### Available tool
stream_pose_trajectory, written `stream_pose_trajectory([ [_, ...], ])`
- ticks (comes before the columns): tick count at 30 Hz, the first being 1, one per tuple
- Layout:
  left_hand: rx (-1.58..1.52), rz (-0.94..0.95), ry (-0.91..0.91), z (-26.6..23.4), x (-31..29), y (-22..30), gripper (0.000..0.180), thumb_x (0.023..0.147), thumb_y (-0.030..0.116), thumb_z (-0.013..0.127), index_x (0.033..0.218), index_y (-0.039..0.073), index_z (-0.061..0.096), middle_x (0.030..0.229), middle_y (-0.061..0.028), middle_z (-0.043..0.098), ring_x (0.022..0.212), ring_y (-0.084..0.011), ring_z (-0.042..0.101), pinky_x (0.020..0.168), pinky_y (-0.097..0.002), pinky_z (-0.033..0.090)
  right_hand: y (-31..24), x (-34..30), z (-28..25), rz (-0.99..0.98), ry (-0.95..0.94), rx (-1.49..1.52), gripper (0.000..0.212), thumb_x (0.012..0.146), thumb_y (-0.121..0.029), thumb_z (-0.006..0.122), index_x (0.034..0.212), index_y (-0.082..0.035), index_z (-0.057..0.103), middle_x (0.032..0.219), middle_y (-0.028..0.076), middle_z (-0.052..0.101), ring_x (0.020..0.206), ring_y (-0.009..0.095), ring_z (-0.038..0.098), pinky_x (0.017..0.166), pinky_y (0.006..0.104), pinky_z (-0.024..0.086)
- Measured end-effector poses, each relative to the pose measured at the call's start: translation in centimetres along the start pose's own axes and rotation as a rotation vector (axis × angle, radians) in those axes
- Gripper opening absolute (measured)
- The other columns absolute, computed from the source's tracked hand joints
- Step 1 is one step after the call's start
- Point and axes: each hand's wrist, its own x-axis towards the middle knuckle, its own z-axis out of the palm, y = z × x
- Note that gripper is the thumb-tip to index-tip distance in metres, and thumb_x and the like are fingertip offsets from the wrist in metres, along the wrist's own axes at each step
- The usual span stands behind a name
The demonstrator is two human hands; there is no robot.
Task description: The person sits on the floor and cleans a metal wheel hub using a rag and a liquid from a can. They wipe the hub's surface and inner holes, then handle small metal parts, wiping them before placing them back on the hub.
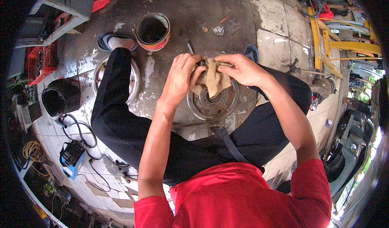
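Between my legs, my left hand (183,74) and my right hand (242,69) meet at a crumpled tan rag (214,82). Both are closed on it, thumbs toward each other. A thin metal rod (189,48) juts out beyond my left fingers, and a small dark part shows beside that hand's fingertips; the rag and fingers hide most of it, so its kind is unclear. Below the rag lies a round, worn metal disc (213,109) with holes around its centre. The rag covers the disc's far part.
An open round bucket (152,32) stands ahead, left of centre. Beside my left leg lies a metal wheel rim (135,81). Farther left are a black cylinder (60,97), a red crate (42,62) and a blue-black boxed device (73,160) with cables. Yellow metal frames (350,46) stand at right.
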Motion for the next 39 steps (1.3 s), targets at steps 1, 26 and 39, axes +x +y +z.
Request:
stream_pose_trajectory([
  [1,0.025,0.012,0.006,0.1,0.0,-0.1,0.023,0.087,0.014,0.068,0.103,0.000,0.059,0.095,-0.0148,0.060,0.093,-0.0348,0.057,0.087,-0.0427,0.044,0.1,0.1,0.1,-0.039,0.025,-0.083,0.030,0.094,-0.012,0.059,0.121,0.000,0.062,0.113,0.015,0.069,0.100,0.026,0.066,0.088,0.0370,0.051],
  [26,-0.130,-0.107,-0.038,1.6,0.1,1.4,0.026,0.093,0.026,0.062,0.085,0.001,0.058,0.081,-0.0175,0.057,0.081,-0.0391,0.056,0.073,-0.0455,0.045,-0.7,-0.3,0.3,-0.292,0.038,-0.326,0.022,0.089,-0.008,0.061,0.108,0.004,0.063,0.098,0.015,0.062,0.093,0.031,0.060,0.083,0.0382,0.047],
  [39,-0.074,0.009,-0.061,-1.7,1.0,2.6,0.027,0.088,0.027,0.067,0.091,0.001,0.060,0.086,-0.0144,0.058,0.085,-0.0347,0.056,0.080,-0.0426,0.044,-0.8,-1.6,-3.1,0.112,-0.147,0.101,0.030,0.096,-0.015,0.059,0.120,0.002,0.063,0.107,0.007,0.071,0.097,0.013,0.062,0.088,0.0302,0.049],
])
